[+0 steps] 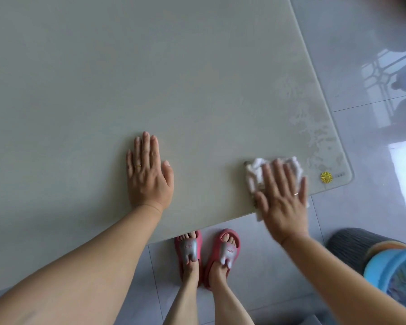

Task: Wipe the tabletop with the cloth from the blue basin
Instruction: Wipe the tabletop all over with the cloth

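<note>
A white cloth (pixel 253 171) lies bunched on the grey-green tabletop (pixel 150 78) close to its near right corner. My right hand (pixel 283 198) presses flat on the cloth with straight, spread fingers, covering most of it at the table's front edge. My left hand (pixel 148 171) rests flat on the bare tabletop to the left, palm down, holding nothing. Wet streaks (pixel 314 127) mark the surface beyond the cloth along the right edge. The blue basin (pixel 384 270) stands on the floor at the lower right, partly cut off by the frame.
A dark ribbed stool (pixel 352 242) stands beside the basin. My feet in pink slippers (pixel 206 252) are on the glossy tiled floor (pixel 361 55) just below the table's front edge. A gold round sticker (pixel 326 177) sits at the table's corner.
</note>
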Demonstrator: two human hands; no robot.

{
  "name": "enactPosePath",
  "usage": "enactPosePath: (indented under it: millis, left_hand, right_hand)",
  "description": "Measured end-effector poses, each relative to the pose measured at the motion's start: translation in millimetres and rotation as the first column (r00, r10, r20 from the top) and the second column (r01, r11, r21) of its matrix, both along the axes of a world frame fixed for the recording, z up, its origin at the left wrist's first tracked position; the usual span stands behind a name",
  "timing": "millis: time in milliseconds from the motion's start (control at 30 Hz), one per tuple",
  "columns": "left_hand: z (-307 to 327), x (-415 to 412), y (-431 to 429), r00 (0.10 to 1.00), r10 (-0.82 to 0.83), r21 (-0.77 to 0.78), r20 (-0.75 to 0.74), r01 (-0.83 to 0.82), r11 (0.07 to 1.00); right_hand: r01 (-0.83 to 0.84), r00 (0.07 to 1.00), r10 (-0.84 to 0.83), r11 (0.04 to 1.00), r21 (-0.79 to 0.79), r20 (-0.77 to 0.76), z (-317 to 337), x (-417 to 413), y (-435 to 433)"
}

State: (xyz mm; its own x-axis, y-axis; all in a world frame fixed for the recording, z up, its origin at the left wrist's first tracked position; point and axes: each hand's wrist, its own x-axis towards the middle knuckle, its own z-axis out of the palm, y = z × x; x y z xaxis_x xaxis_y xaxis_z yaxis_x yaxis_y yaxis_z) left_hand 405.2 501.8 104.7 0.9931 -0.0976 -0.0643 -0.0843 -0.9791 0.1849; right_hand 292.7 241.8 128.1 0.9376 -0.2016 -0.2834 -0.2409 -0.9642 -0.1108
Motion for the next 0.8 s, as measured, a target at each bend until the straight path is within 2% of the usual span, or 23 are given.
enactPosePath:
  millis: [67,133,167,200,267,333,400,433,467,533,600,633,667,700,767,800]
  left_hand:
    - [-1,1,-1,1.0,0.005,0.001,-0.004,-0.005,1.0]
    - [-1,-1,0,1.0,0.011,0.007,-0.01,-0.011,1.0]
    - [-1,-1,0,1.0,0.011,0.008,-0.012,-0.011,1.0]
    - [0,-1,-1,1.0,0.009,0.007,-0.015,-0.009,1.0]
    - [1,-1,-2,1.0,0.003,0.001,-0.025,-0.003,1.0]
    - [1,0,-1,1.0,0.001,-0.007,-0.027,-0.001,1.0]
    - [1,1,0,1.0,-0.003,-0.012,-0.028,0.003,1.0]
    - [1,1,1,1.0,-0.003,-0.015,-0.025,0.003,1.0]
    - [1,0,1,1.0,-0.002,-0.015,-0.023,0.001,1.0]
    - [0,0,0,1.0,-0.004,-0.01,-0.02,0.004,1.0]
    - [0,1,0,1.0,-0.002,-0.01,-0.018,0.002,1.0]
    - [-1,2,1,1.0,-0.002,-0.012,-0.021,0.002,1.0]
    - [-1,2,1,1.0,-0.003,-0.017,-0.027,0.002,1.0]
    - [0,2,1,0.999,-0.003,-0.022,-0.032,0.002,1.0]
    - [2,1,0,0.999,0.0,-0.03,-0.036,-0.001,1.0]
    - [2,1,0,0.999,0.003,-0.031,-0.04,-0.004,1.0]
  right_hand:
    - [0.189,0.981,-0.189,0.982,0.003,-0.052,2,10,-13]
    - [0.395,0.918,-0.394,0.918,0.031,-0.05,1,20,21]
    - [0.406,0.913,-0.403,0.912,0.056,-0.056,-1,23,49]
    - [0.327,0.945,-0.325,0.941,0.088,-0.031,-1,23,79]
    - [-0.03,0.998,0.024,0.992,0.122,0.051,1,17,123]
    - [-0.349,0.936,0.338,0.93,0.116,0.101,-2,20,116]
    - [-0.448,0.892,0.441,0.892,0.065,0.099,-4,32,76]
    - [-0.407,0.91,0.403,0.913,0.016,0.096,-6,41,53]
    - [-0.29,0.953,0.289,0.957,-0.006,0.085,-6,51,30]
    - [0.062,0.997,-0.061,0.998,-0.01,0.05,-6,79,-2]
    - [0.381,0.924,-0.381,0.925,0.011,0.036,-10,101,5]
    - [0.46,0.887,-0.461,0.887,0.022,0.03,-11,108,23]
    - [0.465,0.884,-0.466,0.885,0.035,0.035,-13,109,47]
    - [0.38,0.922,-0.383,0.923,0.049,0.057,-14,105,74]
    - [0.031,0.995,-0.039,0.996,0.079,0.097,-12,87,116]
    - [-0.151,0.983,0.141,0.985,0.078,0.119,-10,80,118]
